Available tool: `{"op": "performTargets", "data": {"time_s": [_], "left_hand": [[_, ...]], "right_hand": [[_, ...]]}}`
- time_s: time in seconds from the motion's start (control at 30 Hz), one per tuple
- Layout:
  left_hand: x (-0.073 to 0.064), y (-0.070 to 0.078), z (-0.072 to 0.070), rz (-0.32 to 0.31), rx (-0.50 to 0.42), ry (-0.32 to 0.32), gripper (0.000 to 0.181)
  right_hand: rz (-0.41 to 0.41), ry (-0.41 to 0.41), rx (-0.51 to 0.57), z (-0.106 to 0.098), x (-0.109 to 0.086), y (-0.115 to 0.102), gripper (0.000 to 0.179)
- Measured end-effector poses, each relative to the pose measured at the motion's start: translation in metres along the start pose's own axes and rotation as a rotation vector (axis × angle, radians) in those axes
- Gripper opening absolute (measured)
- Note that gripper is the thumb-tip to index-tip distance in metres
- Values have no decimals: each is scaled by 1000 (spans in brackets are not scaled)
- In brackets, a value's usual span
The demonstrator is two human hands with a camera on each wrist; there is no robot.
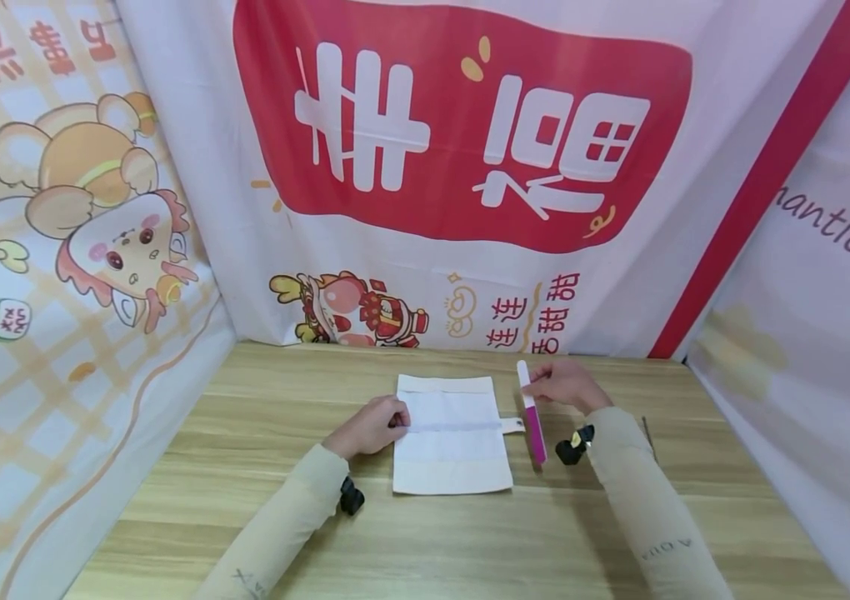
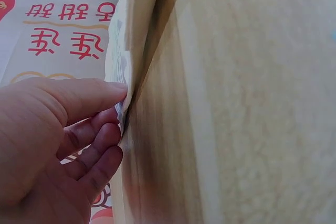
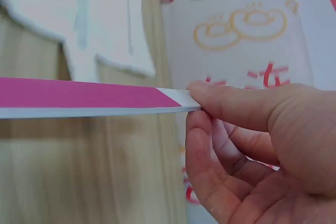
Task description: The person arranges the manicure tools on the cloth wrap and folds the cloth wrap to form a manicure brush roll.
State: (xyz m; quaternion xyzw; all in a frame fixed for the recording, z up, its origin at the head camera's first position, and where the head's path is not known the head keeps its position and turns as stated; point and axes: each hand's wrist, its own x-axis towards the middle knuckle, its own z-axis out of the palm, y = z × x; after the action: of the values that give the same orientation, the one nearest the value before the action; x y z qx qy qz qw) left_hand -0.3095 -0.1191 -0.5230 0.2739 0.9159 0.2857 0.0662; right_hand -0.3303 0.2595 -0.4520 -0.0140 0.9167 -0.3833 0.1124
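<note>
An open white folding case (image 1: 455, 467) lies flat on the table, a crease across its middle and a short snap strap (image 1: 512, 426) out to the right. My left hand (image 1: 371, 425) pinches its left edge; the left wrist view shows the thumb on one side of the layered edge (image 2: 116, 69) and curled fingers close by the other. To the right of the strap, my right hand (image 1: 566, 385) holds a flat white-and-magenta stick (image 1: 534, 429), shaped like a nail file. Thumb and forefinger pinch its white part, and the magenta end points toward me.
The wood-grain table (image 1: 470, 550) meets a printed white cloth (image 1: 605, 308) at the back. More printed cloth hangs at the left and right sides. A thin dark thing (image 1: 648, 437) lies beside the right sleeve.
</note>
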Motion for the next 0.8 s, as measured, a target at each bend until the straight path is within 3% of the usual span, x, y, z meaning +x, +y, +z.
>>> {"op": "performTargets", "data": {"time_s": [0.43,0.63,0.8], "left_hand": [[-1,-3,-3,28,-7,20,10],[-1,-4,-4,17,-14,11,9],[-3,-3,-6,8,-45,17,9]], "right_hand": [[-90,-20,161,39,37,-80,17],[-196,28,263,63,52,-102,17],[-222,85,368,88,65,-110,21]]}}
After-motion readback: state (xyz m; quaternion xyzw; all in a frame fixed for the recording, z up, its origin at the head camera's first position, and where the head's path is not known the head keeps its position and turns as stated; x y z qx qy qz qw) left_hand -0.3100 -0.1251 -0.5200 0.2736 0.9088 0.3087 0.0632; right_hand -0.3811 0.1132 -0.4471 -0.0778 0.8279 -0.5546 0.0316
